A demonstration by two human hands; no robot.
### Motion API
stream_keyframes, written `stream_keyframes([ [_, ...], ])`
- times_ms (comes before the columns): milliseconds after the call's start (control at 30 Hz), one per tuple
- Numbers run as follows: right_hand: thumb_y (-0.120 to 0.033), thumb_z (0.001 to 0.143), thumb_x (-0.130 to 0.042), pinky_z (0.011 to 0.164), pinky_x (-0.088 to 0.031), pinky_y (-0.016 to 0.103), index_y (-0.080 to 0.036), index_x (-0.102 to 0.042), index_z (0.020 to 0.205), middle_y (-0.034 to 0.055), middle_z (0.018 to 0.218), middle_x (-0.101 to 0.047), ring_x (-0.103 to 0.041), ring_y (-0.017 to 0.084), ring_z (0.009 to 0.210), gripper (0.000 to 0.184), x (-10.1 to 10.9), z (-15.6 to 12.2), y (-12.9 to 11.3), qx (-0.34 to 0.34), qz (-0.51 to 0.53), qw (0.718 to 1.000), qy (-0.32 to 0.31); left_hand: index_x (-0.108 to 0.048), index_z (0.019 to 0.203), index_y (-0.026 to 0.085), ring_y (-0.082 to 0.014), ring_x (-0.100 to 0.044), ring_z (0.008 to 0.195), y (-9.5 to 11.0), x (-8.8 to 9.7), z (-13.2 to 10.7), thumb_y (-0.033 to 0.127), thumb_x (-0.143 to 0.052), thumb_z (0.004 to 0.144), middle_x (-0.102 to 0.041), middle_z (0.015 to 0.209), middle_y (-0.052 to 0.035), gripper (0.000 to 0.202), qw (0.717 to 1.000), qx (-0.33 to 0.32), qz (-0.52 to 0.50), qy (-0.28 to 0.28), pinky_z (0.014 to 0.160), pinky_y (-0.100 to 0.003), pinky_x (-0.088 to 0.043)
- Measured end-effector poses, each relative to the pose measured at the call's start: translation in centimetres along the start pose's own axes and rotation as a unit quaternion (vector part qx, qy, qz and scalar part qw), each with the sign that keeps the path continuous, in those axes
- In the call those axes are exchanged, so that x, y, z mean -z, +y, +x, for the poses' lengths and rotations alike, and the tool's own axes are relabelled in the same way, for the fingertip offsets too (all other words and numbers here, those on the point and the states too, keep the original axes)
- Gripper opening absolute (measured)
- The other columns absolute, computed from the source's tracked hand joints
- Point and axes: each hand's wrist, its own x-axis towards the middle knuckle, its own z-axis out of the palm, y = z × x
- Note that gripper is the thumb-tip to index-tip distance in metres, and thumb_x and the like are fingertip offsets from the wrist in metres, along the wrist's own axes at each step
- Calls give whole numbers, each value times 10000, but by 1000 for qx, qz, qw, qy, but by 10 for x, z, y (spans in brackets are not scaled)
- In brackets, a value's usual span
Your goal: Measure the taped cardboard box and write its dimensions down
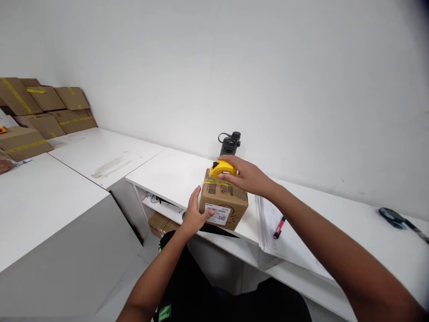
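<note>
A small cardboard box (224,202) with a white label stands near the front edge of a white desk (174,172). My left hand (195,215) grips the box's near left corner, thumb pressed on the label. On top of the box rests a yellow tape dispenser (221,170), and my right hand (247,175) is closed over it. A strip of yellow tape runs across the box's top edge. A black bottle (229,143) stands just behind the box.
A stack of papers (268,214) with a red pen (279,227) lies right of the box. A dark object (393,218) sits at far right. Taped cardboard boxes (47,109) pile up at far left, where another person's hand (5,164) shows. More boxes sit under the desk.
</note>
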Motion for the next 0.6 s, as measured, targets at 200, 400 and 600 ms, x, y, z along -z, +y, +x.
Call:
stream_keyframes([
  [200,-474,897,-515,945,-475,447,-274,-496,1350,66,1332,-599,-591,274,1143,496,-12,42,-4,20,-35,992,-120,-169,1532,280,-323,-288,1437,31,-7,25,497,-738,749,-226,1588,-120,992,989,3,-144,-20,1168,-457,-282],
  [400,-511,912,-484,974,-470,450,-260,-506,1340,79,1345,-589,-584,278,1172,497,-14,31,3,14,-34,995,-98,-47,1549,324,-303,-234,1464,34,-21,18,436,-748,759,-190,1610,-82,1062,983,19,-175,-43,1195,-456,-237],
  [600,-482,924,-476,987,-464,440,-259,-496,1351,79,1343,-586,-581,268,1177,483,-21,25,11,33,-20,996,-81,-12,1552,312,-292,-192,1479,34,-22,20,441,-743,767,-105,1634,-71,1079,986,20,-157,-47,1209,-442,-207],
])
